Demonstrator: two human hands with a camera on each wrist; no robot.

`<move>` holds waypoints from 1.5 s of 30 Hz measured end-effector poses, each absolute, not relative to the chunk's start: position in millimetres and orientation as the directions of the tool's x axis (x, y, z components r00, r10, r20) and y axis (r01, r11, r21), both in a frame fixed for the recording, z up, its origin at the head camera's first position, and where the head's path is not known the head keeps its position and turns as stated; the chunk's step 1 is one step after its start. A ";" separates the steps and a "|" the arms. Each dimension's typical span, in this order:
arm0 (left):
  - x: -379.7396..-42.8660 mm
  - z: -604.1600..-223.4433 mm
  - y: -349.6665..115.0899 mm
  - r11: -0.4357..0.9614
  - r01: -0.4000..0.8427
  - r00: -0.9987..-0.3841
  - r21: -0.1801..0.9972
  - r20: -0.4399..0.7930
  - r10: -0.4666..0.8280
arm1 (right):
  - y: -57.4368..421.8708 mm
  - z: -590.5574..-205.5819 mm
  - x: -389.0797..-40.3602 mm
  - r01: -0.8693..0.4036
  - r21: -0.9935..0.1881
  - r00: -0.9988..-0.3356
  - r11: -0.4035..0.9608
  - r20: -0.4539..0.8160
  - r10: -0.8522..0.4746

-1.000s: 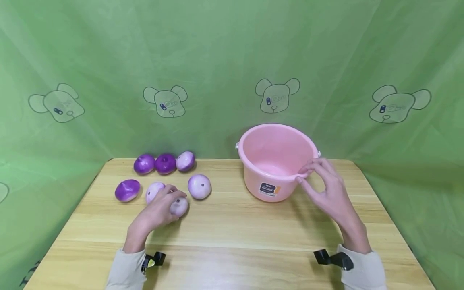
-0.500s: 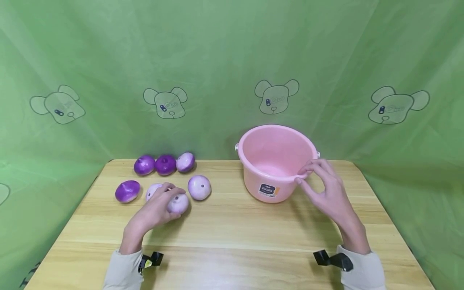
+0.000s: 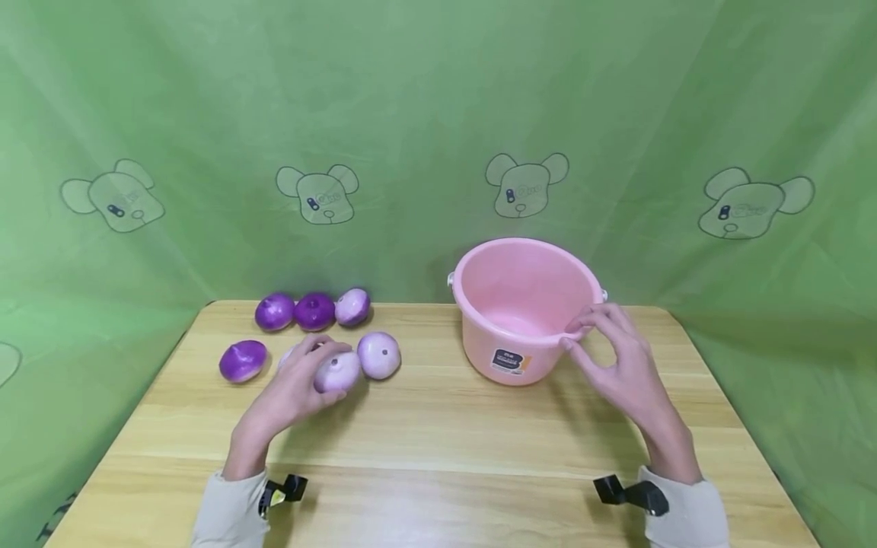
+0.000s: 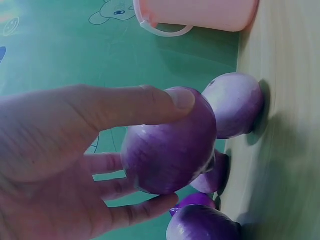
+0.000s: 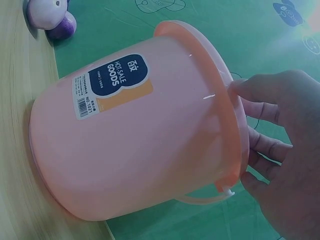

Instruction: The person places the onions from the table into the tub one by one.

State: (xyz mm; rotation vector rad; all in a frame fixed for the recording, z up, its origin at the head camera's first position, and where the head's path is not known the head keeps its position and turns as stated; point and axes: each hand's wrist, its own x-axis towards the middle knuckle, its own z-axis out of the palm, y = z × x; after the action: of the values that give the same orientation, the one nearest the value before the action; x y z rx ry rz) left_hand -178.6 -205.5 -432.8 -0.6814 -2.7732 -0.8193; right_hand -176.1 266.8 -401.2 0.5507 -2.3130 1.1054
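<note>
My left hand (image 3: pixel 291 392) grips a pale purple onion (image 3: pixel 339 373), thumb on the near side and fingers on the far side. In the left wrist view that onion (image 4: pixel 170 145) is raised off the wooden table. Just right of it lies another pale onion (image 3: pixel 380 355), and one more is mostly hidden behind the hand. On the right, my right hand (image 3: pixel 626 373) pinches the near right rim of a pink bucket (image 3: pixel 479 346). The right wrist view has the thumb outside the rim and the fingers over its inner side. The bucket stands upright, its visible inside bare.
Three onions sit in a row at the back left, among them a dark purple one (image 3: pixel 314 312). A purple onion (image 3: pixel 243 361) lies farther left. Green cloth (image 3: pixel 425 114) with bear outlines hangs behind and beside the wooden table (image 3: pixel 438 434).
My left hand has lifted the pale onion and shifted it slightly away from me, nearer the onion at its right. The right hand keeps its hold on the bucket rim.
</note>
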 end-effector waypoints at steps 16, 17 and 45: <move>-175.7 -421.6 -203.6 0.676 0.530 -0.842 0.512 0.408 0.352 | 269.8 -403.7 -173.8 -0.555 -0.592 -0.784 0.585 0.607 -0.129; -175.5 -421.4 -203.6 0.674 0.531 -0.841 0.513 0.412 0.350 | 269.6 -403.6 -173.7 -0.555 -0.593 -0.784 0.584 0.607 -0.130; -171.2 -411.4 -198.8 0.651 0.533 -0.828 0.541 0.491 0.270 | 267.5 -400.7 -177.5 -0.563 -0.577 -0.778 0.592 0.612 -0.144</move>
State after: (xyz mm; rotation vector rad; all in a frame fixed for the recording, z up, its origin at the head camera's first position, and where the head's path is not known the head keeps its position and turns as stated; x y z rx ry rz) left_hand -171.2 -198.8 -411.4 -0.6356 -2.5032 -0.9901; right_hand -177.5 267.5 -400.7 0.5608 -2.3099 1.0866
